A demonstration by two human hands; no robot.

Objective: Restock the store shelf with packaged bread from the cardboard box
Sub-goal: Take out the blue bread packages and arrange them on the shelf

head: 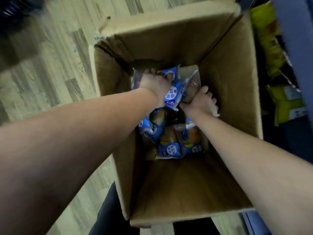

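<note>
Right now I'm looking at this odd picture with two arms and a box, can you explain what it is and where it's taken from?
There is no machine here, only a person's two bare hands. The single picture comes from a camera worn on the head, looking down. Both arms reach into a deep cardboard box standing on a wood-patterned floor. Blue bread packets lie loose at its bottom. The left hand grips a blue packet near the far wall; the right hand grips a second packet beside it. Yellow packages sit at the right edge.
</note>
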